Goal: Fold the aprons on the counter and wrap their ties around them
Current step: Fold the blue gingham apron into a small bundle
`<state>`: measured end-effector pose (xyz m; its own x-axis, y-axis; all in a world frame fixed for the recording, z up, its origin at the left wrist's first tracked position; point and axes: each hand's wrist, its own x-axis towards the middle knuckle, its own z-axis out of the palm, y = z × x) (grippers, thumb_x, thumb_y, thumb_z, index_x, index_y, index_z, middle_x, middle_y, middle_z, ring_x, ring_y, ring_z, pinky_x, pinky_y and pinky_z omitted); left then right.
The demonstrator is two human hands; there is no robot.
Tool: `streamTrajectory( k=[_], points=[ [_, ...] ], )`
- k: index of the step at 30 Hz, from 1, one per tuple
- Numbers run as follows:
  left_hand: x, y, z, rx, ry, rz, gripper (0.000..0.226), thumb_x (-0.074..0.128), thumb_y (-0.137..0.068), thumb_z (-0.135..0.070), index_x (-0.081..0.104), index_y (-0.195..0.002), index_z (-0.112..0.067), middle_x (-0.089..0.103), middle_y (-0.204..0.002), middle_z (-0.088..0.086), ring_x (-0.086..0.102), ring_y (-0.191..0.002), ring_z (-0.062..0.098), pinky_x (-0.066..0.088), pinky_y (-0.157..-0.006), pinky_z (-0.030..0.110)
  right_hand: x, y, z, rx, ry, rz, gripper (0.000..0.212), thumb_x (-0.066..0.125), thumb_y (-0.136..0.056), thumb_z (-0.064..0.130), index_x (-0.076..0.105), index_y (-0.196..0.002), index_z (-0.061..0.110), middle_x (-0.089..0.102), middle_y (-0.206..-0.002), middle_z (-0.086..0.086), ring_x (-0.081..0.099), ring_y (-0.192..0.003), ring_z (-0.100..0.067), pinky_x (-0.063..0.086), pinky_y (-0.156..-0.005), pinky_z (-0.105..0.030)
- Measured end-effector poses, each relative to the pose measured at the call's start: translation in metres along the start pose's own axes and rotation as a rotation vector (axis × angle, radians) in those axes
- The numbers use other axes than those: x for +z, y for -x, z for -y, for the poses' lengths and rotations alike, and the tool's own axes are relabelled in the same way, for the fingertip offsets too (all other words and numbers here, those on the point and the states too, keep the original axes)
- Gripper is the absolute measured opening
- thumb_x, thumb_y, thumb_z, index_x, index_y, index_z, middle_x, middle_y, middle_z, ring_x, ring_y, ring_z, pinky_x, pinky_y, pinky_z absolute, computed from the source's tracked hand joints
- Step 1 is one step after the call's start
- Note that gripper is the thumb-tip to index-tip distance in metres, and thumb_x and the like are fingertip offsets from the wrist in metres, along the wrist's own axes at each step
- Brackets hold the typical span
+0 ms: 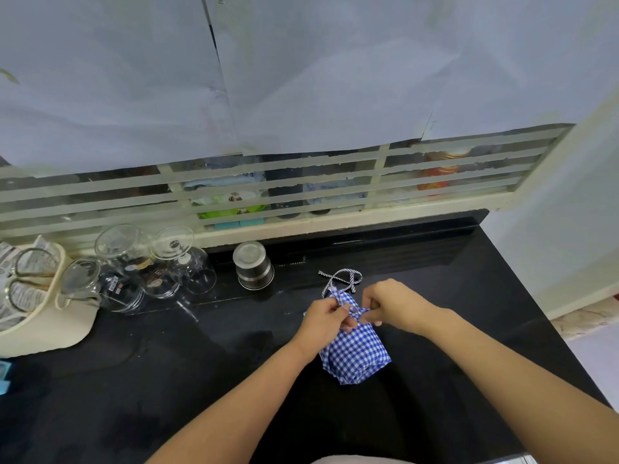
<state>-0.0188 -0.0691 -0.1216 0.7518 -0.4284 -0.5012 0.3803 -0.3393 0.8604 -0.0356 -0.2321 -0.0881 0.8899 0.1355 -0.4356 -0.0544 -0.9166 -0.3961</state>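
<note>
A blue and white checked apron [355, 351] lies folded into a small bundle on the black counter [167, 380], right of centre. A checked tie crosses its upper part. My left hand [324, 317] pinches that tie at the left side of the bundle. My right hand [392, 304] pinches the tie's other part on the right side. A striped cord [345, 279] loops loose on the counter just behind the bundle.
Several upturned glasses [174, 262] and glass jars stand at the back left. A steel cup [253, 269] sits upside down behind the apron. A cream basket [43, 316] with packets fills the left edge. A slatted window frame [268, 195] backs the counter.
</note>
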Motion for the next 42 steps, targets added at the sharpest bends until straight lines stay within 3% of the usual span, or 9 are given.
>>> streamTrajectory(
  k=[3,9,13,21,30,32,35,37,42],
  points=[
    [-0.004,-0.001,-0.005,-0.008,0.024,-0.005,0.021,0.053,-0.097,-0.016,0.067,-0.105,-0.002,0.067,-0.079,-0.002,0.064,-0.06,-0.003,0.047,-0.057,0.007,0.0,0.006,0.005,-0.054,-0.031,-0.044,0.029,0.066,-0.086,0.037,0.062,-0.066,0.016,0.059,-0.06,0.004,0.048,-0.054,-0.008,0.043,-0.061,-0.027],
    [-0.013,-0.005,-0.004,-0.012,0.017,0.072,0.014,0.065,-0.089,-0.014,0.072,-0.1,-0.01,0.073,-0.087,-0.003,0.066,-0.076,-0.004,0.045,-0.069,0.006,0.01,0.015,0.007,-0.128,-0.121,0.08,0.026,0.058,-0.092,0.039,0.071,-0.08,0.02,0.058,-0.059,0.007,0.053,-0.052,-0.003,0.042,-0.059,-0.016],
    [-0.018,-0.006,-0.004,0.02,-0.127,0.104,0.016,0.069,-0.085,-0.01,0.072,-0.1,-0.009,0.069,-0.082,-0.012,0.062,-0.073,-0.009,0.043,-0.064,0.002,0.008,0.011,-0.003,-0.091,-0.164,0.009,0.033,0.065,-0.086,0.043,0.065,-0.078,0.01,0.062,-0.081,-0.003,0.057,-0.071,-0.015,0.047,-0.069,-0.03],
    [-0.021,-0.007,0.0,0.121,-0.198,0.156,0.014,0.073,-0.081,-0.01,0.074,-0.095,-0.011,0.073,-0.096,0.005,0.068,-0.094,0.014,0.05,-0.094,0.029,0.013,0.0,-0.009,-0.03,-0.468,0.119,0.029,0.083,-0.07,0.034,0.062,-0.088,0.025,0.06,-0.08,0.011,0.052,-0.069,0.0,0.041,-0.067,-0.019],
    [-0.01,-0.005,0.007,0.205,-0.125,0.031,0.012,0.074,-0.078,-0.003,0.073,-0.087,-0.01,0.072,-0.078,-0.001,0.069,-0.074,0.006,0.052,-0.072,0.015,0.018,-0.007,-0.011,0.054,-0.416,0.204,0.017,0.072,-0.082,0.032,0.073,-0.068,0.023,0.068,-0.071,0.007,0.06,-0.075,-0.005,0.044,-0.079,-0.024],
    [-0.008,-0.004,0.007,0.245,-0.088,-0.026,0.009,0.074,-0.078,-0.004,0.072,-0.082,-0.012,0.072,-0.076,-0.001,0.069,-0.074,0.007,0.052,-0.072,0.016,0.016,-0.002,-0.011,0.083,-0.559,0.227,0.015,0.067,-0.086,0.026,0.077,-0.078,0.018,0.072,-0.082,0.005,0.061,-0.083,-0.01,0.042,-0.083,-0.023],
    [-0.007,-0.005,0.007,0.273,-0.086,-0.098,0.01,0.077,-0.076,-0.007,0.072,-0.077,-0.016,0.073,-0.079,0.0,0.069,-0.077,0.01,0.054,-0.075,0.02,0.016,0.004,-0.013,0.13,-1.019,0.265,0.024,0.056,-0.094,0.015,0.07,-0.106,0.0,0.054,-0.07,-0.006,0.036,-0.054,-0.01,0.03,-0.055,-0.019],
    [-0.008,-0.007,0.006,0.289,-0.125,-0.123,0.011,0.076,-0.077,-0.007,0.072,-0.078,-0.017,0.073,-0.082,-0.001,0.069,-0.08,0.009,0.054,-0.077,0.02,0.019,0.005,-0.012,0.174,-1.305,0.253,0.032,0.05,-0.098,0.018,0.061,-0.116,-0.006,0.056,-0.067,-0.004,0.042,-0.048,-0.006,0.037,-0.052,-0.017],
    [-0.008,-0.007,0.002,0.348,-0.145,-0.086,0.011,0.077,-0.075,-0.006,0.074,-0.079,-0.016,0.072,-0.086,-0.002,0.068,-0.084,0.006,0.053,-0.082,0.02,0.043,-0.002,-0.007,0.226,-1.523,0.027,0.026,0.053,-0.095,0.017,0.068,-0.11,0.002,0.066,-0.076,-0.004,0.044,-0.05,-0.006,0.043,-0.057,-0.019]
  ],
)
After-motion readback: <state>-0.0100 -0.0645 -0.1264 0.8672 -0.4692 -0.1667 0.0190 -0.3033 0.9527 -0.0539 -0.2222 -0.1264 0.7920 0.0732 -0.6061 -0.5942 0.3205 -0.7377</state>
